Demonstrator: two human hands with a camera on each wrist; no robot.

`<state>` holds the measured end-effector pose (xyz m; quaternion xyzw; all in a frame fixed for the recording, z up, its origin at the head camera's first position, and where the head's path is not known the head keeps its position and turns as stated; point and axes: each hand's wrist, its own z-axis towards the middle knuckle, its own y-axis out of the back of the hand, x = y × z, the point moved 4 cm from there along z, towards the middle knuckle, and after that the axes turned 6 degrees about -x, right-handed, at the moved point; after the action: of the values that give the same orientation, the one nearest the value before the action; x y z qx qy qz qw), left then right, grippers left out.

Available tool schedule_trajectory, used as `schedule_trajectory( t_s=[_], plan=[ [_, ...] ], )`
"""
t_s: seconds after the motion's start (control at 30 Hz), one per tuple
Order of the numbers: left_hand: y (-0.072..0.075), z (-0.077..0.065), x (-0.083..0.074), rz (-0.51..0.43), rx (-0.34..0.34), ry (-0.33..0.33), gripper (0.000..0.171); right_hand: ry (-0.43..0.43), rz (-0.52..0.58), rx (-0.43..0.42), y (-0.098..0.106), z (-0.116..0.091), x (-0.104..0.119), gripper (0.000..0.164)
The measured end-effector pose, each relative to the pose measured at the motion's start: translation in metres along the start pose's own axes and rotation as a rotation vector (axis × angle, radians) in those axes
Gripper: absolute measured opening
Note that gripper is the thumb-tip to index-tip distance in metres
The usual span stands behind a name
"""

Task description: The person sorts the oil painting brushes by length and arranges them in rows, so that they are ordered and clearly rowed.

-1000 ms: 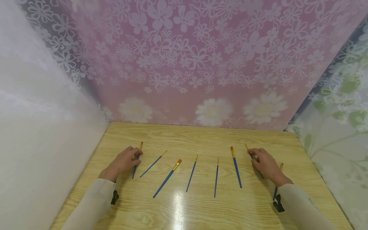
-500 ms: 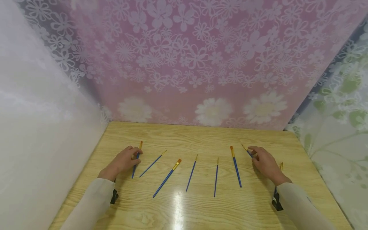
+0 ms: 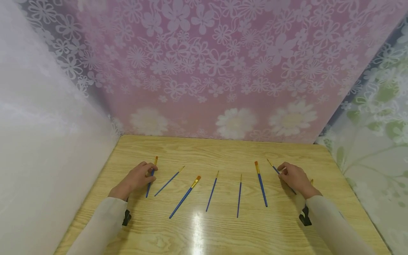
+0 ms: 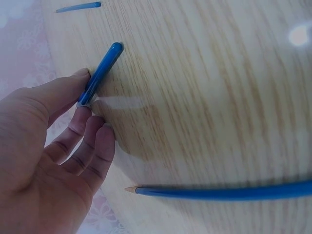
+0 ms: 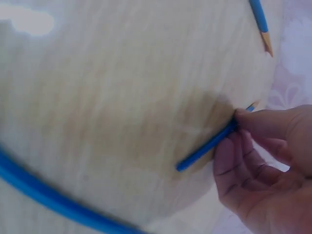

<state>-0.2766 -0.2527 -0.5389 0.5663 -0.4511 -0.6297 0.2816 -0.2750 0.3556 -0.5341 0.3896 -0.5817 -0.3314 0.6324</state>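
Head view: wooden table [image 3: 223,233] before a pink floral backdrop [image 3: 204,71]. Left hand [image 3: 137,179], thumb and fingers closed on the left brush [image 3: 149,186], at the table's left: blue handle, gold ferrule, orange bristles. Right hand [image 3: 295,180], likewise pinching the right brush [image 3: 273,166], at the table's right: blue handle, gold ferrule, fine tip. Between them, five brushes [image 3: 185,197] lying apart, two broad and flat, three slender. By the right wrist, a partly covered brush [image 3: 312,182], its gold part showing.

Left wrist view: the pinch seen from below, thumb against forefinger; the left brush's glossy, rounded handle end, unclear from above. Bristles hidden by the hand.

Right wrist view, blurred: thumb and forefinger gripping the right brush, its blunt handle end pointing away from the palm, a sliver of pale tip beyond the thumb.
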Motion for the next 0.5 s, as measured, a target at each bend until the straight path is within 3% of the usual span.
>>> schedule_trajectory(
  t_s=[0.23, 0.5],
  plan=[
    [0.002, -0.001, 0.001, -0.002, 0.005, 0.013, 0.034, -0.060, -0.041, 0.074, 0.002, 0.010, 0.007, 0.022],
    [0.002, -0.001, 0.000, -0.021, 0.007, 0.024, 0.034, -0.050, -0.080, 0.070, 0.003, 0.017, 0.009, 0.025]
  ],
)
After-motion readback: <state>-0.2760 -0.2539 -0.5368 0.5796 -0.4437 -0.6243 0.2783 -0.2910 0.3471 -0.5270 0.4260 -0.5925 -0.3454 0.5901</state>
